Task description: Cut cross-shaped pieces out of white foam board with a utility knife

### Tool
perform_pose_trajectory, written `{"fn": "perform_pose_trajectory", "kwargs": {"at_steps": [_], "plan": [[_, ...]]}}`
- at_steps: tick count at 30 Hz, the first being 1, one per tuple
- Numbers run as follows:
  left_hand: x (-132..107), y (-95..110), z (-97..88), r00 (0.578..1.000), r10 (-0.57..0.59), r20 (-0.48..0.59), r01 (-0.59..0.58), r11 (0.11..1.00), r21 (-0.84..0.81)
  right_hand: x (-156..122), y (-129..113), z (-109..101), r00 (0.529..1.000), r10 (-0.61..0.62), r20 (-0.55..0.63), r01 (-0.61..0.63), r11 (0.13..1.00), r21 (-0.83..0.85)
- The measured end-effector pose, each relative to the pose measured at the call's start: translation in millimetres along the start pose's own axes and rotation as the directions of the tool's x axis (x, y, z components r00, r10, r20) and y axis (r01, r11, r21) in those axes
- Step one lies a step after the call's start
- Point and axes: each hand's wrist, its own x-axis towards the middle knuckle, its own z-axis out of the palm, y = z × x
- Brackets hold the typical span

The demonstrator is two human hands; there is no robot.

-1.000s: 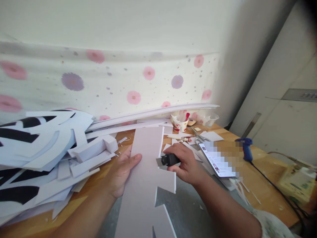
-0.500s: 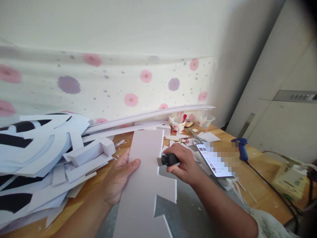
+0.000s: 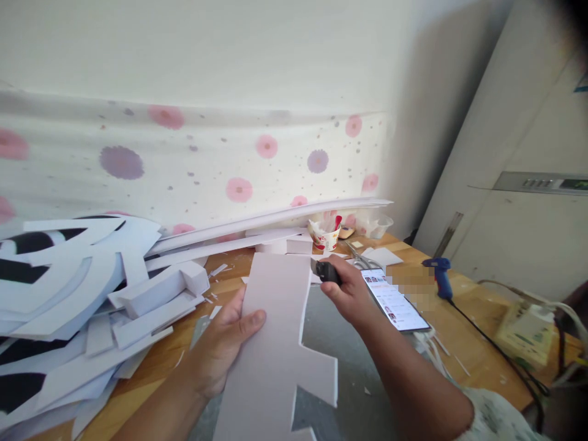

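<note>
My left hand [image 3: 232,337] grips the left edge of a long white foam board [image 3: 275,324], its thumb lying on the top face. The board's right edge has angular notches and tabs. In my right hand [image 3: 351,288] is a black-handled utility knife [image 3: 329,273], held closed between thumb and fingers. Its blade meets the board's far right corner. Beneath the board, a grey cutting mat [image 3: 353,367] partly shows.
White and black cut board pieces [image 3: 92,288] are heaped at left. To the right lie a lit phone [image 3: 395,303], scissors [image 3: 362,260], a blue glue gun [image 3: 441,275] and a power strip [image 3: 528,331]. A paper cup [image 3: 324,235] stands behind.
My right hand has drawn the knife away from me along the board's right edge to its far corner. The cut edge beyond the tab is longer. The board has shifted slightly nearer.
</note>
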Motion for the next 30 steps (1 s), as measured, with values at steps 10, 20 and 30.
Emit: {"fn": "perform_pose_trajectory", "kwargs": {"at_steps": [10,20,30], "plan": [[3,5,-0.1,0.999,0.04,0.004,-0.04,0.999,-0.018,-11,-3,10,0.988,-0.135,0.08,0.134,0.991,0.017],[0,4,1.7,0.999,0.026,0.043,-0.025,0.999,-0.02,-10,-6,11,0.967,-0.247,0.055,0.247,0.969,0.008],[-1,3,0.8,0.999,0.012,0.035,-0.011,1.0,-0.005,-6,-4,9,0.961,-0.273,0.041,0.273,0.962,0.001]]}}
